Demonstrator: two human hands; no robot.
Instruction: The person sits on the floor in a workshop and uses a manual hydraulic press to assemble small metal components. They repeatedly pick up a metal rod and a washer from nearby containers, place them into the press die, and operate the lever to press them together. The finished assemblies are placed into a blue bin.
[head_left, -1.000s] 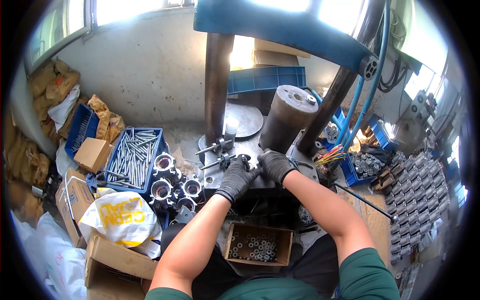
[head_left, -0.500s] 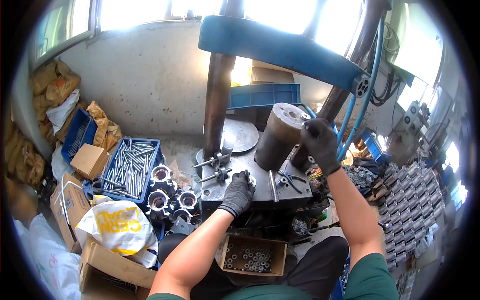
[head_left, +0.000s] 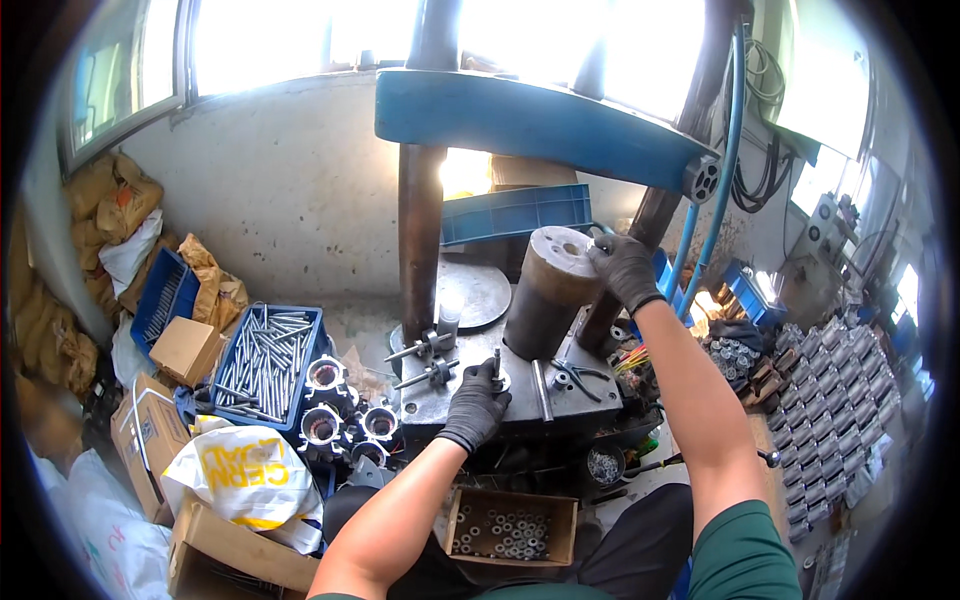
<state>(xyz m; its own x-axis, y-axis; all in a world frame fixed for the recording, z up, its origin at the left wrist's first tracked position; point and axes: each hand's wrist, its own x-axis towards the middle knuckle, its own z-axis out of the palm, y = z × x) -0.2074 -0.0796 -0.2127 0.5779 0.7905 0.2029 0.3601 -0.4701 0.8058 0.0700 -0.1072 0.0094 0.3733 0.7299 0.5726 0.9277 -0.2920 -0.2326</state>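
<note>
Since half a second ago the right hand (head_left: pixel 622 268) has settled on the rim of the big metal cylinder (head_left: pixel 552 290) and the view has tipped up toward the blue press beam (head_left: pixel 540 120); the left hand (head_left: pixel 476 402) has hardly shifted. Both hands wear dark gloves. The left hand's fingers are curled around a small upright pin (head_left: pixel 496 362) standing on the steel press plate (head_left: pixel 450 400), pinching it near its base. The right hand's fingers are spread and bent over the cylinder's top edge, gripping it.

By the look of it, the work in hand is steadying the pin on the plate while the cylinder is tilted or dragged into place, which would call for a firm two-handed hold and a clear path across the plate.

Loose bolts (head_left: pixel 425 348) and pliers (head_left: pixel 570 375) lie on the plate between the hands, close to that path. A blue crate of long rods (head_left: pixel 268 355) and round housings (head_left: pixel 325 425) sit to the left, and a cardboard box of small rings (head_left: pixel 510 527) lies below the plate.
</note>
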